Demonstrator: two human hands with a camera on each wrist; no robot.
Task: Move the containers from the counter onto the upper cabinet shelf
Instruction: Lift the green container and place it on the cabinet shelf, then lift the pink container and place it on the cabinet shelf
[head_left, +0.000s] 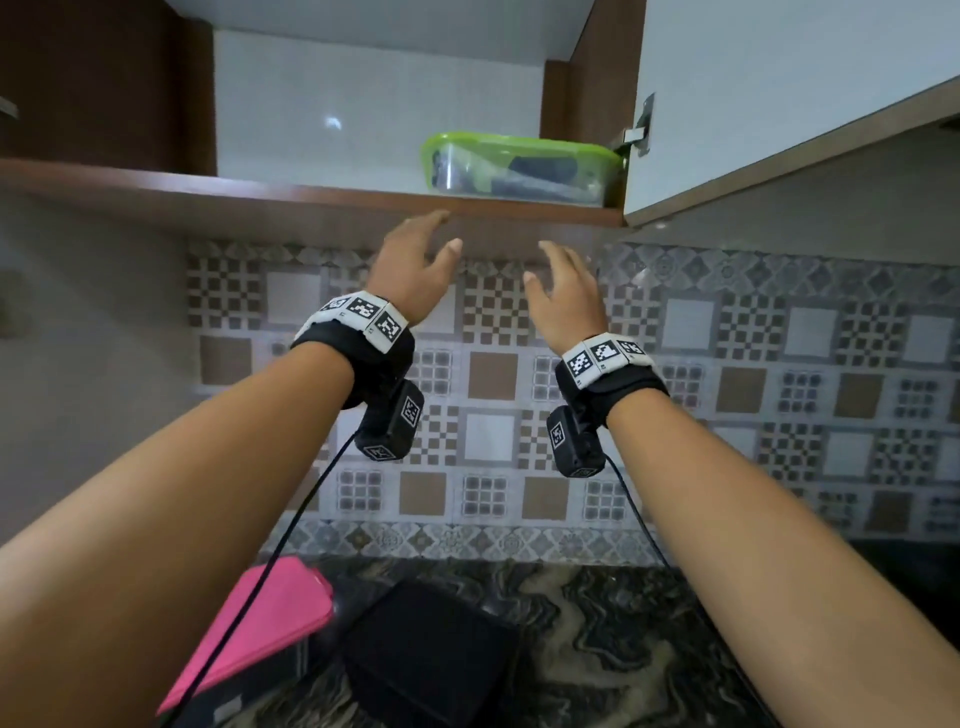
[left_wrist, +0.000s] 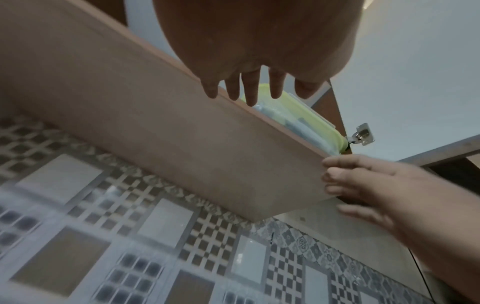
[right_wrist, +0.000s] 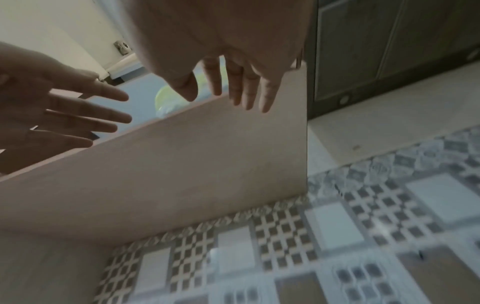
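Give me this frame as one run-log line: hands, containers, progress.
left hand: open, empty | right hand: open, empty | green-lid container: on shelf | pink-lid container, black-lid container: on counter

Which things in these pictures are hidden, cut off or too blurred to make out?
- Contents of the green-lidded container: head view, only dark shapes show through the clear wall.
- The same container in both wrist views: mostly hidden behind the shelf edge and the fingers.
- Pink lid and black container on the counter: head view, partly covered by the left forearm and cut by the bottom edge.
- Wall tiles: wrist views, blurred.
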